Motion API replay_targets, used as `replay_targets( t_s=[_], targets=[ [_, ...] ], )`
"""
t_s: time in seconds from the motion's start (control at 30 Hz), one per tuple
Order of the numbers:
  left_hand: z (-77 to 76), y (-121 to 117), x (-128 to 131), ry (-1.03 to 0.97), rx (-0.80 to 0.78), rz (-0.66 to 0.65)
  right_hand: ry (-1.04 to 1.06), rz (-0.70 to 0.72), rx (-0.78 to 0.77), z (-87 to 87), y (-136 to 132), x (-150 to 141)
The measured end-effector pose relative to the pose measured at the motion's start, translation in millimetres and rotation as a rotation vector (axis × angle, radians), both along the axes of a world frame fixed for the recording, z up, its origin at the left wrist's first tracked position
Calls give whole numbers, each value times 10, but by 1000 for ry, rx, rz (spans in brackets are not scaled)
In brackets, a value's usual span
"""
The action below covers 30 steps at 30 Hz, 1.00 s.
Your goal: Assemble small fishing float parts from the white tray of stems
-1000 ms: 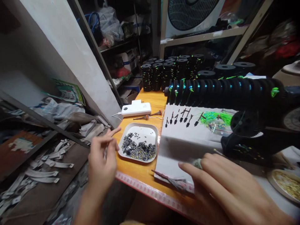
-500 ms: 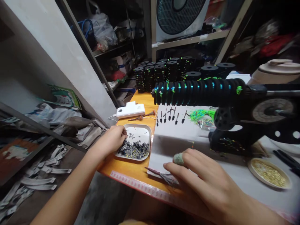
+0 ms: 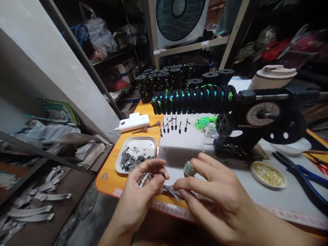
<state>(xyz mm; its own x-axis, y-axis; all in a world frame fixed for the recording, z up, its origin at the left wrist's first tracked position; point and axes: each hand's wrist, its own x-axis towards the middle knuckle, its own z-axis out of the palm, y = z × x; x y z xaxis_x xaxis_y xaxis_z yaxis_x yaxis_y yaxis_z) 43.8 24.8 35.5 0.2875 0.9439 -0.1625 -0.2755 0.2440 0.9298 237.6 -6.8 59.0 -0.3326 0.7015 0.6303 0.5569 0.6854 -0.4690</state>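
My left hand (image 3: pixel 143 194) is closed in a loose pinch, with a small dark piece (image 3: pixel 163 174) at its thumb and fingertips. Some silvery bits (image 3: pixel 145 178) show inside its curled fingers, too small to name. Facing it, my right hand (image 3: pixel 217 194) has its fingertips closed on a bundle of thin grey strands (image 3: pixel 173 192), partly covered by the fingers. A speckled green wrap (image 3: pixel 189 168) covers one fingertip of that hand. Just behind the left hand lies a white tray (image 3: pixel 118 164) of small black, grey and yellowish pieces.
A black geared machine (image 3: pixel 256 119) carries a ridged roller (image 3: pixel 192 99) with green and blue threads over the white sheet. Small dark stems (image 3: pixel 174 123) lie beneath. At right are a dish of golden bits (image 3: pixel 269 187) and blue-handled pliers (image 3: pixel 304 177). A power bank (image 3: pixel 134 122) sits behind the tray.
My left hand has come out of the tray and moved right, close to my right hand, with a small dark piece in it. The view has shifted slightly to the right.
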Motion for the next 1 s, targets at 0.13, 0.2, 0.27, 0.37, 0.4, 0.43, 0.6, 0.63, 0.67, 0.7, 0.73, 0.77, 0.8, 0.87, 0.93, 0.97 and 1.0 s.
replay_targets(
  t_s=[0.13,0.2,0.27,0.37,0.4,0.43,0.6,0.63,0.67,0.7,0.73,0.77,0.8,0.87,0.93,0.97,1.0],
  targets=[
    [-149,-187,147,-261,-169,78,48,-13,15,-16,-3,16],
    [-160,-208,188,-310,-197,99,78,-15,39,-22,-5,33],
    [-150,-221,226,-342,-211,90,90,-24,64,-31,-9,49],
    [-132,-254,277,-340,-233,103,93,-27,67,-54,-18,61],
    [-131,-268,287,-322,-234,117,100,-26,62,-61,-20,62],
    [-134,-280,291,-296,-224,135,105,-24,58,-65,-20,62],
    [-163,-292,256,-169,-83,117,77,-25,54,-56,-6,60],
    [-159,-290,255,-155,-72,116,76,-24,52,-55,-5,60],
    [-150,-290,259,-144,-70,128,77,-25,49,-54,-6,60],
    [-137,-293,269,-135,-76,147,76,-25,47,-55,-7,61],
    [-122,-297,283,-130,-83,166,72,-24,45,-57,-8,63],
    [-107,-304,298,-127,-90,184,67,-24,44,-60,-9,65],
    [-95,-310,310,-126,-97,199,65,-25,46,-62,-10,67],
    [-85,-318,322,-124,-105,211,63,-26,50,-65,-9,72],
    [-96,-315,311,-125,-93,182,59,-30,53,-65,-8,76],
    [-107,-309,300,-127,-84,162,59,-32,54,-66,-9,76],
    [-120,-302,289,-131,-75,147,57,-31,52,-66,-9,76]
  ],
)
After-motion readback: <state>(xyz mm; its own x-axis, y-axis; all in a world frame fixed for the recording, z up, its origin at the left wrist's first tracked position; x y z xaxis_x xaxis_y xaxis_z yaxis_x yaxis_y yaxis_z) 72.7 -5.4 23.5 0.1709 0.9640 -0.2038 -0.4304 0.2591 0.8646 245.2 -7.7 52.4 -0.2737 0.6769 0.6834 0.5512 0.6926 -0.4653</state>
